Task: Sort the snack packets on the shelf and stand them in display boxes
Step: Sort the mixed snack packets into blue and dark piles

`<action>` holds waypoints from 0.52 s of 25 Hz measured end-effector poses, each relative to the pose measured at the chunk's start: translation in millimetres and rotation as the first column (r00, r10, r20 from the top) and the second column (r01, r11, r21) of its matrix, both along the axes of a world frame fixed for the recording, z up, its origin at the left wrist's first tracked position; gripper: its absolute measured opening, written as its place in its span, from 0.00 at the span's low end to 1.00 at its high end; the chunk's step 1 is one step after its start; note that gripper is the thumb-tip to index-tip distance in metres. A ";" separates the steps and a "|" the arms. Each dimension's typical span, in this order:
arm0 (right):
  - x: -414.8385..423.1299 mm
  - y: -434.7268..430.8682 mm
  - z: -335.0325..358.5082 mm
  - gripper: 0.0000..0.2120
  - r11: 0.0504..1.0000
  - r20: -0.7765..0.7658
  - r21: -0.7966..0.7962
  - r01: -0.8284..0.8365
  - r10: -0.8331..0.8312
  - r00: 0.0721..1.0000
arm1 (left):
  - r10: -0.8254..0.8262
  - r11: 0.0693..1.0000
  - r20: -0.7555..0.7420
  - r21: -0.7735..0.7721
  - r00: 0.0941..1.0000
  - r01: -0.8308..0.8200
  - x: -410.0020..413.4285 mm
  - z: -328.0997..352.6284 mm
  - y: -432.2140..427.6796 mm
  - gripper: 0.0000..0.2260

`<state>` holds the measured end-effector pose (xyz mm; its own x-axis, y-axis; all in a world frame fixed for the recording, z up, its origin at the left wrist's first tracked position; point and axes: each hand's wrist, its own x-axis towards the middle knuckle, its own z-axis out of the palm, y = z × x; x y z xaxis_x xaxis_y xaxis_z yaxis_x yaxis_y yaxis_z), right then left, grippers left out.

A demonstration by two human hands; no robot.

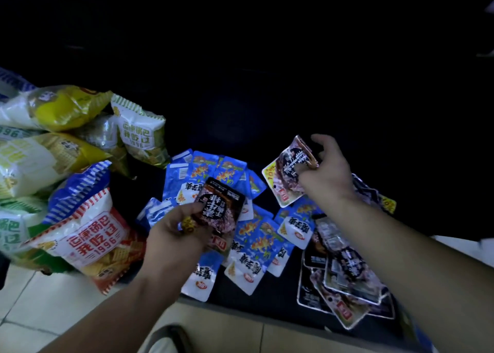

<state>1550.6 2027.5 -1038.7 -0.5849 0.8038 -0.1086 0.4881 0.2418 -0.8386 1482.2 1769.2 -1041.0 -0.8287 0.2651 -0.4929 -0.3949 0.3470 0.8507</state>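
Observation:
My left hand (175, 232) grips a small stack of black snack packets (220, 208) above the dark shelf. My right hand (327, 172) pinches one more black packet (287, 173) by its edge and holds it up, tilted. Several blue and white packets (252, 241) lie scattered flat between my hands. A loose pile of black packets (346, 275) lies under my right forearm. No display box is in view.
Large puffed snack bags are heaped at the left: a red and white one (91, 241), a blue-striped one (80, 185), yellow and green ones (61, 106). The shelf's front edge (267, 319) runs below the packets, with pale floor tiles (40, 299) beyond. The back of the shelf is dark.

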 end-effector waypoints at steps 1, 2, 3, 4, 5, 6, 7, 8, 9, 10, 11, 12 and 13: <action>10.5 0.2 7.7 0.26 1.000 -0.028 -0.010 -0.026 0.025 0.999 | -0.003 0.999 0.004 0.034 1.000 0.003 4.3 6.2 5.5 0.16; 23.8 1.3 14.6 0.23 0.998 -0.038 -0.019 -0.060 0.059 0.998 | -0.019 0.998 0.006 0.065 1.000 0.018 12.9 11.4 13.6 0.16; 36.2 1.1 19.8 0.22 0.996 -0.020 -0.023 -0.090 0.090 0.996 | -0.047 0.994 0.010 0.095 0.999 0.046 22.3 15.7 21.6 0.16; 48.7 2.0 21.5 0.22 0.994 0.031 -0.006 -0.109 0.109 0.994 | -0.079 0.990 0.017 0.118 0.997 0.077 31.7 16.9 29.4 0.15; 61.6 3.4 22.4 0.24 0.993 0.099 0.024 -0.117 0.114 0.989 | -0.102 0.986 0.025 0.138 0.994 0.098 40.9 18.1 38.2 0.15; 72.7 6.6 21.9 0.26 0.991 0.172 0.058 -0.119 0.107 0.979 | -0.114 0.982 0.024 0.154 0.993 0.109 48.0 19.5 47.7 0.15; 85.0 12.2 22.0 0.29 0.990 0.244 0.082 -0.114 0.091 0.966 | -0.114 0.979 0.015 0.171 0.993 0.110 55.0 20.7 58.3 0.16; 95.0 19.5 20.7 0.31 0.989 0.319 0.098 -0.111 0.074 0.945 | -0.104 0.976 -0.001 0.191 0.995 0.102 59.3 19.6 68.4 0.17; 104.1 27.2 19.1 0.33 0.987 0.397 0.113 -0.110 0.057 0.916 | -0.096 0.973 -0.014 0.209 0.995 0.096 63.5 18.4 78.6 0.18; 112.6 35.2 16.8 0.34 0.985 0.473 0.130 -0.111 0.037 0.880 | -0.099 0.971 -0.019 0.216 0.995 0.101 68.8 14.4 89.3 0.20; 119.0 41.8 14.3 0.34 0.981 0.531 0.155 -0.113 0.014 0.847 | -0.136 0.967 -0.014 0.213 0.991 0.136 74.3 8.5 98.6 0.23; 124.7 46.0 10.8 0.33 0.977 0.552 0.178 -0.115 -0.002 0.834 | -0.218 0.954 0.000 0.212 0.976 0.213 80.6 0.2 106.3 0.28; 128.2 46.6 7.2 0.33 0.973 0.535 0.194 -0.123 0.000 0.845 | -0.325 0.929 0.020 0.195 0.946 0.315 86.8 -8.4 112.5 0.34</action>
